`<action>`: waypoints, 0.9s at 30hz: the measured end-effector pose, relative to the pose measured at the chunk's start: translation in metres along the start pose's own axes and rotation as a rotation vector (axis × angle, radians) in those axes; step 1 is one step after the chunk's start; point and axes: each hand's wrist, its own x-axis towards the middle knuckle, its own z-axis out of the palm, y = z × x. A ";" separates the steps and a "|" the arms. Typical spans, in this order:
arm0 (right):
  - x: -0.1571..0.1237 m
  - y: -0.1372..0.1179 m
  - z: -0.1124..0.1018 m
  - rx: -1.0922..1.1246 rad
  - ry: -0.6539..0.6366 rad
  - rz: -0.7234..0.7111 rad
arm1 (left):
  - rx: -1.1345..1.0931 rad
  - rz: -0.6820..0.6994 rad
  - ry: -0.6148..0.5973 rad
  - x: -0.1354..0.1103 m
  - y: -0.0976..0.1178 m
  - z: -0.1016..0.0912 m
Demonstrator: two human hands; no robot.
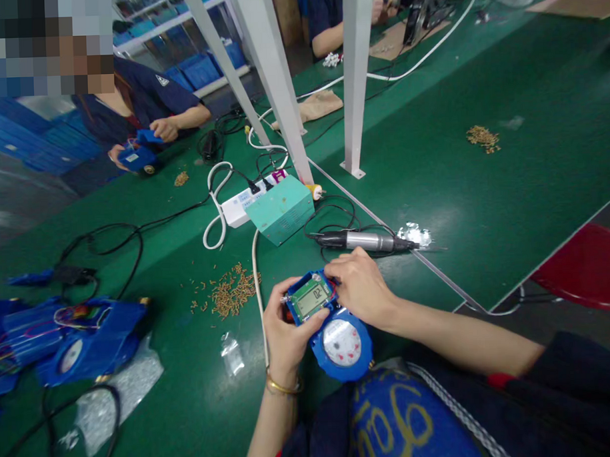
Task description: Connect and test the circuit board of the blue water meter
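My left hand [288,322] is wrapped round a blue water meter [316,345], its thumb along the front of the housing. In the open upper part sits a green circuit board with an LCD display [313,299] showing digits. Below it is the round white dial [342,342] with red markings. My right hand [362,286] is at the housing's upper right edge, fingers curled and pressed together beside some red wires [333,289]. What its fingertips pinch is hidden. Just beyond lies a silver and black electric screwdriver [368,241].
Brass-coloured screws [233,289] lie in a pile left of my hands. Behind are a teal box [283,209], a white power strip [237,209] and cables. More blue meters [93,332] lie at left. White posts [354,87] rise from the table. A co-worker [145,107] handles another meter.
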 end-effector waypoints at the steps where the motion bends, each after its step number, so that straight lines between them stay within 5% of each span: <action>1: 0.001 0.001 0.001 0.026 0.007 0.010 | 0.007 0.001 -0.007 0.000 -0.001 -0.001; 16: -0.018 0.016 -0.019 0.564 -0.168 0.027 | 0.041 0.075 0.006 -0.004 -0.012 -0.007; 27: -0.019 0.010 -0.016 0.416 -0.128 -0.160 | -0.140 -0.017 0.146 -0.018 -0.036 -0.008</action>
